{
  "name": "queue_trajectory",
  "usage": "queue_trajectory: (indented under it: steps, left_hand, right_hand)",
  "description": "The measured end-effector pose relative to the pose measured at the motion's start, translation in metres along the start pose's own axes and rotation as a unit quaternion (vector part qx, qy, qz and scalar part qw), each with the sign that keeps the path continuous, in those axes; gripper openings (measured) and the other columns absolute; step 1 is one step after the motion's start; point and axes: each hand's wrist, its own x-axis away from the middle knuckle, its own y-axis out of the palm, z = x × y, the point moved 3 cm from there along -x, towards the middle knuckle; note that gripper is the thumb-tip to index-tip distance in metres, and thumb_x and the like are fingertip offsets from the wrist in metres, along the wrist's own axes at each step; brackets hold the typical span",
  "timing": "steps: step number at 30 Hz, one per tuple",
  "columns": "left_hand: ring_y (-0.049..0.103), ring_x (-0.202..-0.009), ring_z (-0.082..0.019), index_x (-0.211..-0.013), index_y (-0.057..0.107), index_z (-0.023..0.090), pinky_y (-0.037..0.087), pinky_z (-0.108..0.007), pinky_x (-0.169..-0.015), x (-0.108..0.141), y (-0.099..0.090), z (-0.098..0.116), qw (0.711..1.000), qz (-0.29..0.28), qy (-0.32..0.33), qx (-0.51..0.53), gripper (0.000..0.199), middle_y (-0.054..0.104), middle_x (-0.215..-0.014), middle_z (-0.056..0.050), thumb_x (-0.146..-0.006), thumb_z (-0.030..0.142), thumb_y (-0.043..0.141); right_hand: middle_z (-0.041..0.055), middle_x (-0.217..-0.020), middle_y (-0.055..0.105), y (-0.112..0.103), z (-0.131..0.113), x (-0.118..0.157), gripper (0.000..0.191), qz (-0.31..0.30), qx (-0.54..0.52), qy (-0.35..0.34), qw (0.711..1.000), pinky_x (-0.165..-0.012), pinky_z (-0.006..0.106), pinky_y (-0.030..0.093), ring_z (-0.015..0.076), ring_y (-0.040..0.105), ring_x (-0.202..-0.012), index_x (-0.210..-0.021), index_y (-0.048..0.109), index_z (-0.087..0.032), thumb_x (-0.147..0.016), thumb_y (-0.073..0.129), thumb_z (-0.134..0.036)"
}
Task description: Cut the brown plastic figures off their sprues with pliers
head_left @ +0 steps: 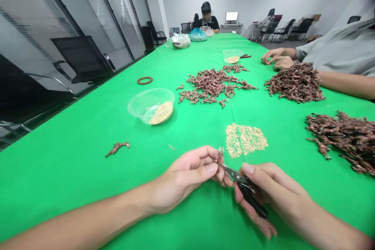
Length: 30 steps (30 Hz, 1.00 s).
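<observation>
My left hand [186, 177] pinches a small copper-brown sprig [220, 155] between thumb and fingers, low over the green tablecloth [73, 179]. My right hand [271, 193] grips small black-handled cutters [244, 189], and their steel jaws [227, 170] reach to the sprig's base, almost touching it. Just beyond my hands lies a patch of tiny golden pieces [245, 140]. A lone brown sprig [117, 147] rests to the left, and a wide heap of sprigs [213, 86] lies farther ahead.
A clear bowl of golden pieces [139, 101] stands ahead left, near a copper ring [144, 80]. Larger heaps [342, 140] lie right, beside a co-worker's hands [277, 58] and a second bowl [233, 55]. A seated person [206, 19] and bags [181, 41] occupy the far end.
</observation>
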Motion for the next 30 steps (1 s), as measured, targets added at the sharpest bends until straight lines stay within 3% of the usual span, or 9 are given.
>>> queue_trajectory:
  steps: [16, 19, 21, 23, 24, 27, 30]
  left_hand:
    - [0.061, -0.092, -0.02, -0.102, 0.054, 0.011, 0.042, -0.035, -0.089, 0.0, 0.003, 0.001, 0.999, 0.0, 0.004, -0.037, 0.014, 0.056, -0.085, -0.005, -0.094, 0.021, 0.059]
    - [0.061, -0.089, -0.02, -0.101, 0.053, 0.011, 0.042, -0.035, -0.087, 0.0, 0.001, -0.001, 0.998, -0.006, 0.007, -0.059, 0.014, 0.057, -0.085, -0.005, -0.094, 0.022, 0.058]
    - [0.061, -0.088, -0.02, -0.1, 0.053, 0.011, 0.042, -0.035, -0.087, 0.0, 0.001, -0.002, 0.998, -0.008, 0.005, -0.069, 0.014, 0.057, -0.084, -0.005, -0.095, 0.023, 0.058]
    - [0.062, -0.087, -0.02, -0.101, 0.051, 0.012, 0.042, -0.035, -0.086, 0.0, 0.0, -0.002, 0.998, -0.01, -0.001, -0.068, 0.015, 0.056, -0.082, -0.004, -0.095, 0.024, 0.057]
    - [0.062, -0.086, -0.02, -0.101, 0.051, 0.012, 0.043, -0.035, -0.085, 0.0, 0.0, -0.002, 0.998, -0.011, -0.003, -0.067, 0.015, 0.056, -0.081, -0.004, -0.095, 0.024, 0.057]
    - [0.062, -0.081, -0.019, -0.101, 0.049, 0.012, 0.043, -0.033, -0.081, -0.001, 0.001, -0.002, 0.998, -0.014, -0.008, -0.06, 0.015, 0.055, -0.077, -0.003, -0.096, 0.025, 0.055]
    - [0.061, -0.078, -0.018, -0.101, 0.047, 0.013, 0.044, -0.034, -0.079, -0.001, 0.001, -0.002, 0.998, -0.022, -0.011, -0.05, 0.014, 0.054, -0.076, -0.002, -0.097, 0.025, 0.051]
  right_hand:
    - [-0.0029, -0.053, 0.05, -0.001, -0.001, 0.002, 0.059, 0.028, 0.052, 0.014, 0.998, -0.042, 0.021, 0.035, 0.0081, 0.045, -0.042, -0.08, 0.061, -0.015, -0.095, 0.037, -0.067]
    - [-0.0003, -0.059, 0.055, -0.002, -0.006, 0.005, 0.056, 0.076, 0.113, -0.031, 0.99, -0.047, 0.024, 0.041, 0.0113, 0.051, -0.051, -0.082, 0.061, -0.018, -0.094, 0.038, -0.067]
    - [0.0007, -0.061, 0.056, -0.002, -0.012, 0.007, 0.051, 0.107, 0.202, -0.102, 0.968, -0.051, 0.025, 0.042, 0.0125, 0.052, -0.054, -0.078, 0.059, -0.019, -0.098, 0.036, -0.061]
    - [-0.0005, -0.057, 0.053, 0.0, -0.017, 0.007, 0.045, 0.117, 0.332, -0.196, 0.915, -0.05, 0.026, 0.039, 0.012, 0.049, -0.051, -0.072, 0.056, -0.02, -0.102, 0.035, -0.047]
    - [-0.0012, -0.056, 0.051, 0.001, -0.019, 0.008, 0.041, 0.128, 0.402, -0.246, 0.873, -0.049, 0.027, 0.036, 0.0114, 0.048, -0.048, -0.071, 0.055, -0.021, -0.103, 0.036, -0.039]
    - [0.0002, -0.062, 0.057, 0.003, -0.021, 0.011, 0.021, 0.187, 0.559, -0.376, 0.715, -0.049, 0.029, 0.034, 0.0125, 0.052, -0.049, -0.087, 0.058, -0.017, -0.1, 0.042, -0.024]
    - [0.0058, -0.068, 0.063, 0.005, -0.022, 0.015, 0.015, 0.248, 0.646, -0.457, 0.559, -0.052, 0.032, 0.034, 0.0175, 0.058, -0.057, -0.096, 0.058, -0.012, -0.098, 0.049, -0.024]
